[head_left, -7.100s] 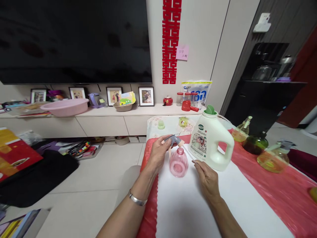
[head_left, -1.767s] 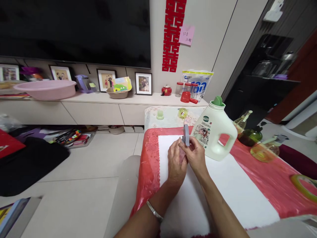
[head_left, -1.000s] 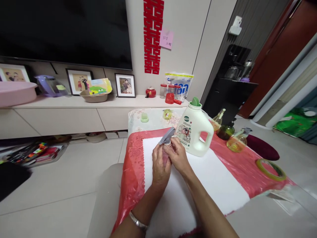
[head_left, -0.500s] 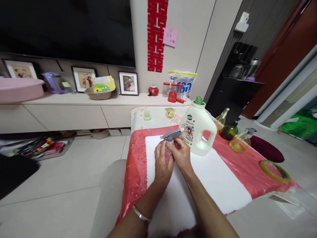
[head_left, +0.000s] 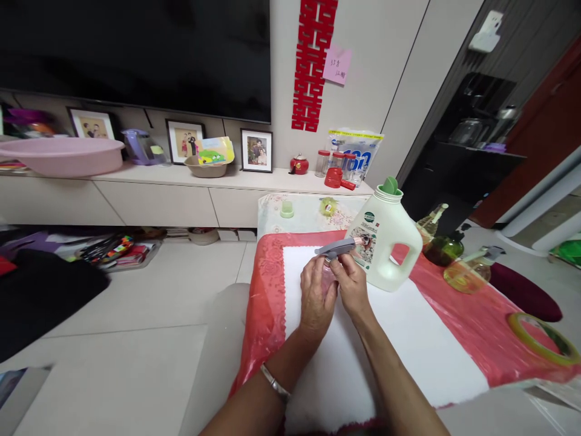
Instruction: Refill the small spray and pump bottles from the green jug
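Observation:
A small spray bottle (head_left: 327, 280) with a pinkish see-through body is upright between my hands, over the white sheet. Its grey trigger head (head_left: 336, 248) has a copper-coloured nozzle that points right. My left hand (head_left: 316, 303) wraps the body, hiding much of it. At the neck, just under the trigger head, the fingers of my right hand (head_left: 354, 287) are closed. Right behind them stands a large pale green detergent jug (head_left: 385, 227), with a green piece (head_left: 389, 184) sticking out of its open mouth.
On the red-covered table (head_left: 267, 284) lies a white sheet (head_left: 436, 339). Several pump and spray bottles, among them a yellow one (head_left: 467, 277), stand at the right, near a tape roll (head_left: 521, 339). A green cap (head_left: 287, 209) sits at the back; a grey stool (head_left: 222, 339) is left.
My view has turned left, so everything sits further right in it. Both hands keep their hold on the spray bottle, with little visible change in their grip.

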Motion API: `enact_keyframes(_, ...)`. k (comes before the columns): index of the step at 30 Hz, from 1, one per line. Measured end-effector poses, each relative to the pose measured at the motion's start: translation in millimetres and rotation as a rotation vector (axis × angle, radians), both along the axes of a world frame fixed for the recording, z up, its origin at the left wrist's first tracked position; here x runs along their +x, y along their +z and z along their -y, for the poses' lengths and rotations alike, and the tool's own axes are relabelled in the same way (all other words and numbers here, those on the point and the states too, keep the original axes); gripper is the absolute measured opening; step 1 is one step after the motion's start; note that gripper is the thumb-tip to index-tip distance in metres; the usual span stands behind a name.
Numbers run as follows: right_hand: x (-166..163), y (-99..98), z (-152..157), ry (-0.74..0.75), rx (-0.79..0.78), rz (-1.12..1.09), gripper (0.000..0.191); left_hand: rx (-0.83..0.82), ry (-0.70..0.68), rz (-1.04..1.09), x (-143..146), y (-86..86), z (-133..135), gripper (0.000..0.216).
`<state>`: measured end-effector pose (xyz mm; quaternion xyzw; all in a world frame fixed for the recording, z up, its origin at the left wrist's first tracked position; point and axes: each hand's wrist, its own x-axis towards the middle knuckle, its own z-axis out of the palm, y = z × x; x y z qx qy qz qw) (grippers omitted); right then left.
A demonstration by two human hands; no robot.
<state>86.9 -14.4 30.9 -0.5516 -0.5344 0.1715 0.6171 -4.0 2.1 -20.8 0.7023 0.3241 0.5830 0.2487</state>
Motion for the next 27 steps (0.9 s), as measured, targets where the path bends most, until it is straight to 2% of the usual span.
enact_keyframes(14, -2, -16.6, -10, 0.034, 0.035, -0.195, 0.033, -0.062, -0.022, -0.021, -2, 8.0, 2, 0.055)
enact_keyframes(19, -1, -12.2, -9, 0.068, 0.039, -0.207, 0.031, -0.055, -0.02, -0.013, -3, 9.0, 3, 0.055)
enact_keyframes(24, -2, -5.3, -8, 0.102, 0.058, -0.226, 0.042, -0.069, -0.026, -0.022, -3, 10.1, 3, 0.056)
enact_keyframes(27, -3, -5.6, -9, 0.086, 0.048, -0.241, 0.042, -0.073, -0.029, -0.021, -2, 9.2, 1, 0.061)
